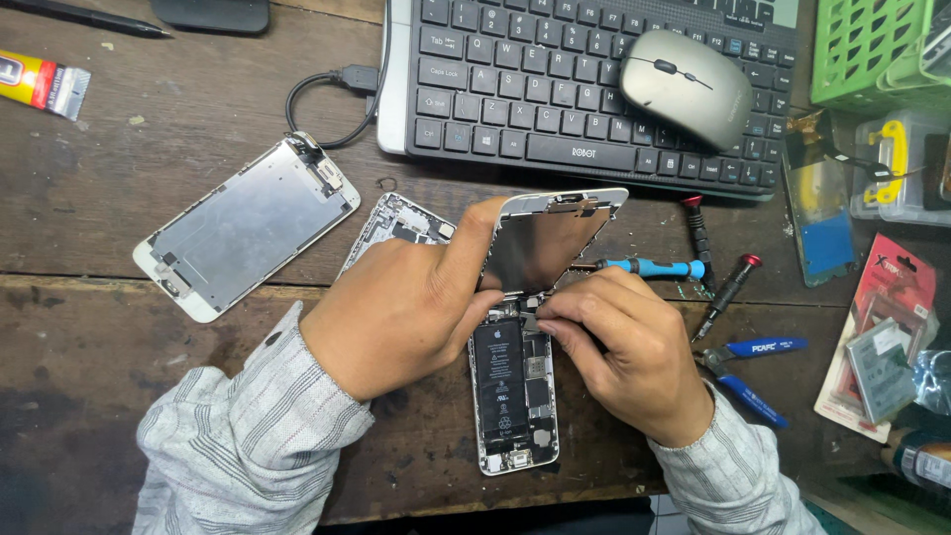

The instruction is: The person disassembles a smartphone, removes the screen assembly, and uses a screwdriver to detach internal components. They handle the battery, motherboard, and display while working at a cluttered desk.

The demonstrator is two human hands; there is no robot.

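Note:
An opened smartphone body lies on the wooden table, its black battery and circuit board exposed. My left hand grips the left edge of the phone's screen panel and holds it tilted up from the body. My right hand pinches at the hinge area where screen and body meet, fingertips on the small parts there. A blue-handled screwdriver lies just behind my right hand.
A second detached screen panel lies at left, another phone frame behind my left hand. A black keyboard with a grey mouse sits behind. Small screwdrivers, blue pliers, a packaged part and a green basket crowd the right.

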